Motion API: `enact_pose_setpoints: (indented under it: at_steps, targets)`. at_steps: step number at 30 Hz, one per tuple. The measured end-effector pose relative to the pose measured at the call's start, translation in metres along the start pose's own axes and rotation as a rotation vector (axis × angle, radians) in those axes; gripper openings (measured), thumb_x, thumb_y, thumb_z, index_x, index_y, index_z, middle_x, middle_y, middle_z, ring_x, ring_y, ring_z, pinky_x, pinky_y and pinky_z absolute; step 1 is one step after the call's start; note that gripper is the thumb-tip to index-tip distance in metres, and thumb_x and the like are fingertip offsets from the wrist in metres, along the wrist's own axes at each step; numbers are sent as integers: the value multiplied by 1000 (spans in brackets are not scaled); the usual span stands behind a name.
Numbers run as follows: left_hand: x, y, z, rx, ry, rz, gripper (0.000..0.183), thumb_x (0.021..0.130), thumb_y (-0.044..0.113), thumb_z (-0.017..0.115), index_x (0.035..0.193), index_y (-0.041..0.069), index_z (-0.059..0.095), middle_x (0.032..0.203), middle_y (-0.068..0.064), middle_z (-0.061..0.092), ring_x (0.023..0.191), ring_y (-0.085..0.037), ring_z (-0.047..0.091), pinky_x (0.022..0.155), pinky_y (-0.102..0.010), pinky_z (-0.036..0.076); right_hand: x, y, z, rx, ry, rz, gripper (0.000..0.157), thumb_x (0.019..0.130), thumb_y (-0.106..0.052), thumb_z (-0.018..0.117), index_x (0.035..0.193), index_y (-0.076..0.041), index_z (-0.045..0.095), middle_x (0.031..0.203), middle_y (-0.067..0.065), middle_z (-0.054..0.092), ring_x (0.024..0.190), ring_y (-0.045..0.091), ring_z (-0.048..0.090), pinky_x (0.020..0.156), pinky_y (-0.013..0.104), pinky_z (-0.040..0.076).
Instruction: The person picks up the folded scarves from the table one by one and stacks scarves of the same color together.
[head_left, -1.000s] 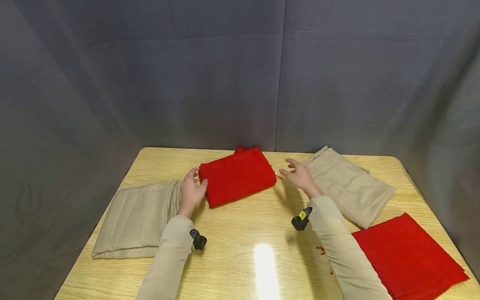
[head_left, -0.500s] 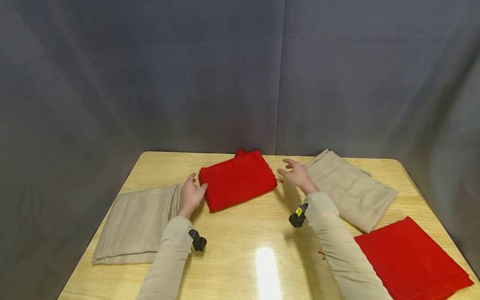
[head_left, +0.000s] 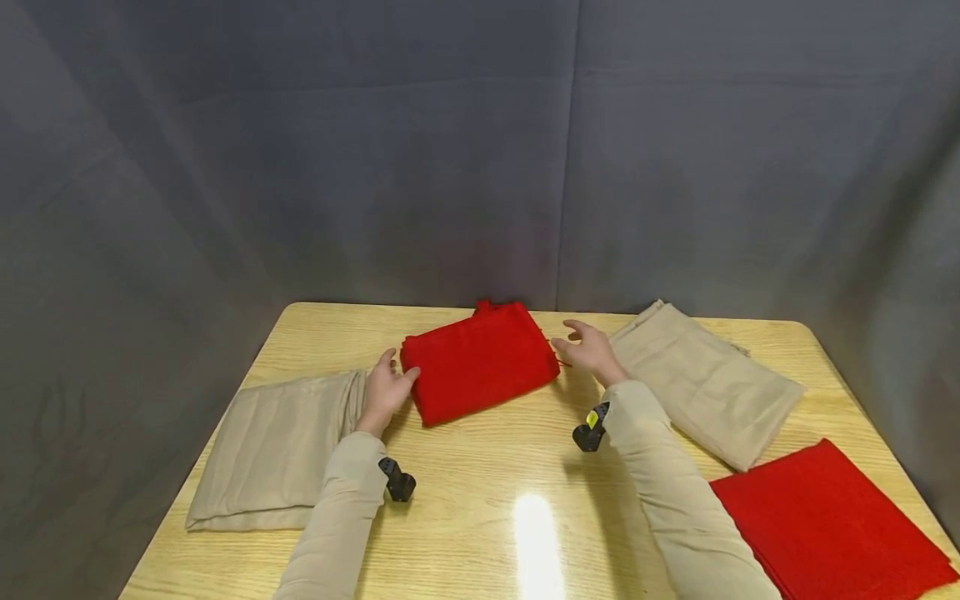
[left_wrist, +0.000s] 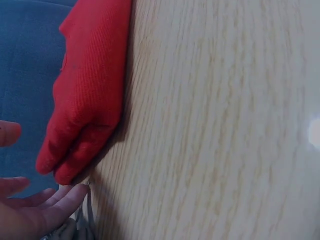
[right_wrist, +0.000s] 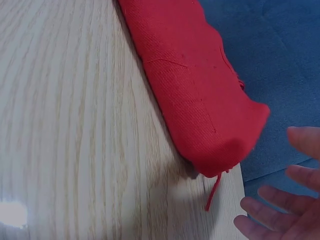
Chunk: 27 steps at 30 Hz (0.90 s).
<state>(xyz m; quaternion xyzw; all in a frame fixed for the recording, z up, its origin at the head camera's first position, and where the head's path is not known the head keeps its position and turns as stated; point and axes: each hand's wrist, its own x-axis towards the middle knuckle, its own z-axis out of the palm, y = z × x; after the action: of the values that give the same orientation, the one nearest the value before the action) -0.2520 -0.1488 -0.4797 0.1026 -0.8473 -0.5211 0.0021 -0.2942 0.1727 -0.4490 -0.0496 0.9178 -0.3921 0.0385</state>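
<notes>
A folded red cloth [head_left: 480,362] lies near the back of the table, with loose red threads at its right end. My left hand [head_left: 386,398] is beside its left end, fingers spread. In the left wrist view the fingers of my left hand [left_wrist: 40,210] are just off the folded end of the red cloth [left_wrist: 95,75]; whether one touches cannot be told. Past the cloth's right end, my right hand [head_left: 594,353] hovers with relaxed fingers. From the right wrist view, a gap separates my right hand [right_wrist: 287,205] from the red cloth [right_wrist: 195,95].
To the left lies a folded beige cloth [head_left: 273,454]. A second beige cloth [head_left: 705,379] is at the back right, and another red cloth [head_left: 832,525] lies at the front right. Grey curtains [head_left: 420,167] stand behind the wooden table [head_left: 465,492].
My right hand has shifted slightly left toward the red cloth's end. The left hand has stayed nearly still. The head view has tilted and turned a little.
</notes>
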Motion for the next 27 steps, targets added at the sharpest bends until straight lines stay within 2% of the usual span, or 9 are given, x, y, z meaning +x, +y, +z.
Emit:
enact_pose_setpoints:
  at_steps: [5,9,13,21,27]
  targets:
    - [2,0,6,-49,-24,-42,63,88,18,56,140,-1,26,136,-24,35,124,-34,34,99,-44,32,0,0,2,32,-8,11,55,88,-22,55,133,5,39,121,30,50,111,39,48,91,46,39]
    - [1,-1,8,-51,-25,-63,63,88,20,56,141,1,26,135,-24,36,122,-34,37,99,-44,33,1,-1,8,37,-39,18,56,88,-24,55,135,3,38,123,28,49,113,37,47,91,45,39]
    - [-1,1,10,-35,-24,-64,63,88,21,56,140,1,28,134,-22,39,119,-34,41,97,-44,35,2,-1,15,20,-28,12,56,87,-24,56,133,4,40,121,28,51,112,36,48,90,43,40]
    - [-3,3,11,-56,-14,-56,61,87,17,57,139,-1,30,127,-22,47,114,-33,46,93,-42,40,-5,-5,24,108,-54,41,58,87,-22,57,136,3,36,122,27,49,111,37,47,90,44,40]
    - [-3,1,14,-54,-20,-38,62,87,15,57,139,-1,29,121,-22,51,108,-32,51,89,-41,43,-7,-5,25,114,-63,45,58,87,-22,56,137,1,35,123,26,49,110,36,48,88,43,42]
